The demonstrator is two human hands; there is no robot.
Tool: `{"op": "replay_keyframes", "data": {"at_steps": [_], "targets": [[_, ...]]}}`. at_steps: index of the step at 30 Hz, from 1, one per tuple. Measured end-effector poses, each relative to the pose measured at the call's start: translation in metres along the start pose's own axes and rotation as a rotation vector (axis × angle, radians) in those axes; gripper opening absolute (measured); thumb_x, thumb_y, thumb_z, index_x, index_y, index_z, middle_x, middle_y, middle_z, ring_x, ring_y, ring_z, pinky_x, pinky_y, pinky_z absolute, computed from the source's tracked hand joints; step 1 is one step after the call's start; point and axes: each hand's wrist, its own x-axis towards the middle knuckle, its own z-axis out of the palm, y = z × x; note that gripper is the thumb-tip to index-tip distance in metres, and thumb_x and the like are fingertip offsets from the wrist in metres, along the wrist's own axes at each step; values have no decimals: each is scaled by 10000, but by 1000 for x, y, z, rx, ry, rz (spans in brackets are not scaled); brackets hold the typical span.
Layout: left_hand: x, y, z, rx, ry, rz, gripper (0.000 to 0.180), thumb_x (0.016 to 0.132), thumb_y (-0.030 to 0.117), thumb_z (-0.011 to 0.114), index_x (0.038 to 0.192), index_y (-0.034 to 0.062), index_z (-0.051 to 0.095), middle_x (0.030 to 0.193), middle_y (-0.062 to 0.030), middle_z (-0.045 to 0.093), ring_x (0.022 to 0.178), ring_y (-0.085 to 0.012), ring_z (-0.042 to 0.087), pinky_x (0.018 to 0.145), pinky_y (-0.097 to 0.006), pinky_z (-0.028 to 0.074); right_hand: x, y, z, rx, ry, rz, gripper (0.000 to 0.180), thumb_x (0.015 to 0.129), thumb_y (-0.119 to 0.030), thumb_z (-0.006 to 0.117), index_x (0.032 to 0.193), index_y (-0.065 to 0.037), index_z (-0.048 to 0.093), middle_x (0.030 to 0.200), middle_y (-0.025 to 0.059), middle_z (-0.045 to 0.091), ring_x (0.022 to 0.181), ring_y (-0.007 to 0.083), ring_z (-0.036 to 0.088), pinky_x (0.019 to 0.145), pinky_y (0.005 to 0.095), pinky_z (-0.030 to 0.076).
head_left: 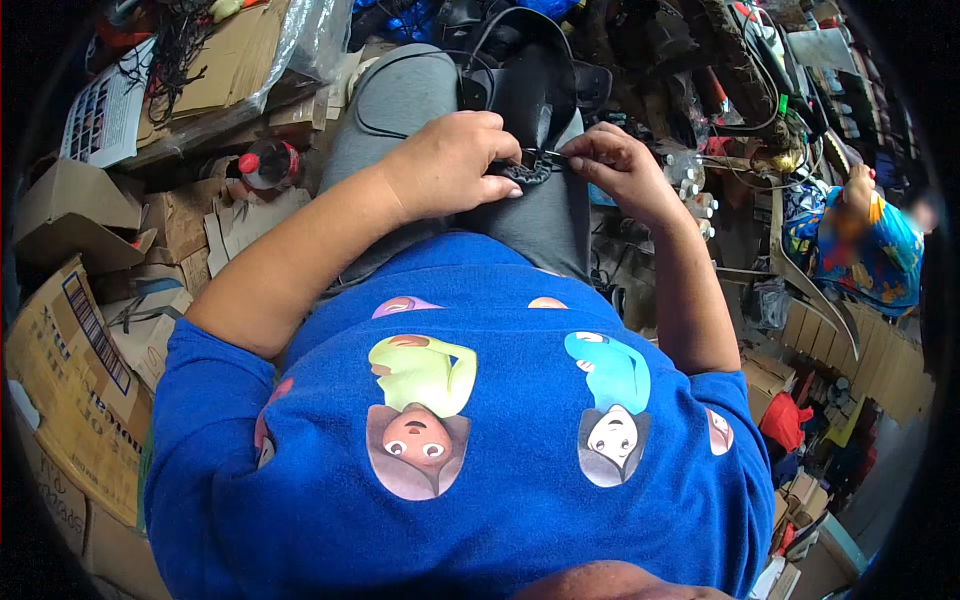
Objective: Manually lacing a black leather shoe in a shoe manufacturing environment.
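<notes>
A black, leather-like piece with looped straps [535, 95] lies across my lap, over grey trousers; I cannot tell whether it is a bag or footwear. My left hand [450, 165] is closed on its gathered near edge [530, 176], thumb and fingers pinching from the left. Close by on the right, my right hand [618, 168] is closed in a pinch with thumb and forefinger together. A thin, light-coloured sliver shows at those fingertips beside the edge, too small to name. A thin black cord [372, 128] curves over my left thigh.
To the left are a bottle with a red cap [268, 165], cardboard boxes [80, 215] and a plastic-wrapped cardboard stack [225, 65]. Several clear bottles [700, 200] stand beyond my right hand. Another person in a bright patterned top [870, 250] is at the far right.
</notes>
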Motion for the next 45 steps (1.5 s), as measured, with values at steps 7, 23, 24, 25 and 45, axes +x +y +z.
{"op": "replay_keyframes", "data": {"at_steps": [7,23,24,25,45], "targets": [[-1,2,-2,-15,-31,-41,240,715,199,738,879,39,666,777,-113,552,761,-284,563,690,-380,456,-1,-18,-2,-171,18,-21,117,837,-60,669,945,-19,689,890,48,595,849,137,611,749,284,496],[30,-14,-26,-100,44,-56,163,798,159,677,931,65,680,787,-93,584,770,-242,580,702,-341,459,-7,-15,5,-280,68,-111,295,773,4,657,1024,-141,712,790,40,525,722,121,556,677,281,473],[31,-14,-27,-36,35,-41,160,805,139,650,946,67,675,800,-97,578,787,-251,579,713,-346,459,-9,-15,6,-280,67,-112,295,773,4,657,1024,-141,712,790,40,525,722,121,556,677,281,473],[32,-14,-28,29,25,-26,163,812,118,624,960,70,670,814,-101,572,805,-259,578,724,-351,459,-10,-15,7,-301,81,-135,297,771,8,656,1025,-137,711,786,40,517,720,126,555,673,279,470],[-18,-1,-27,68,223,-34,244,770,-34,565,985,48,646,893,-127,545,928,-306,565,824,-375,455,-5,-37,18,-793,155,-440,274,775,-66,652,1004,-206,706,754,45,548,780,232,574,794,381,433]]}}
